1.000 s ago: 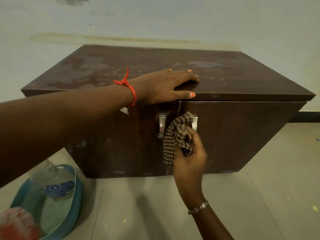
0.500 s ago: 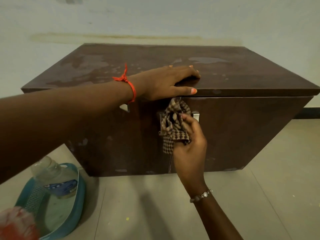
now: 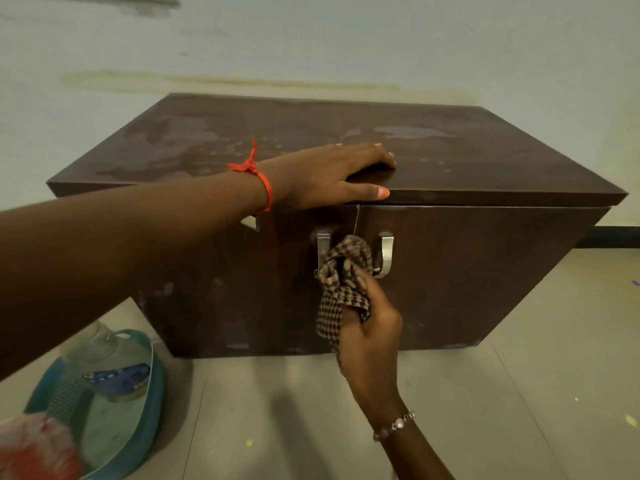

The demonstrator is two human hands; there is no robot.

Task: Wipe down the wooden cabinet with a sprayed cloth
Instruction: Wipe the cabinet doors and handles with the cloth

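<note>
A dark brown wooden cabinet (image 3: 485, 278) stands on the floor against the wall, its top blotched with damp patches. My left hand (image 3: 325, 176) lies flat on the front edge of the top, fingers spread, holding nothing. My right hand (image 3: 369, 327) grips a bunched brown checked cloth (image 3: 341, 285) and presses it on the front, over the seam between the two doors. The cloth sits between the two metal handles (image 3: 384, 254), partly covering the left one.
A teal tray (image 3: 138, 441) lies on the tiled floor at lower left with a clear spray bottle (image 3: 104, 362) lying in it. A blurred red and white thing (image 3: 34, 448) fills the bottom left corner. Bare floor lies to the right.
My right hand slid the cloth up the door seam to just under the top edge, then back down to handle height. My left hand stayed on the top.
</note>
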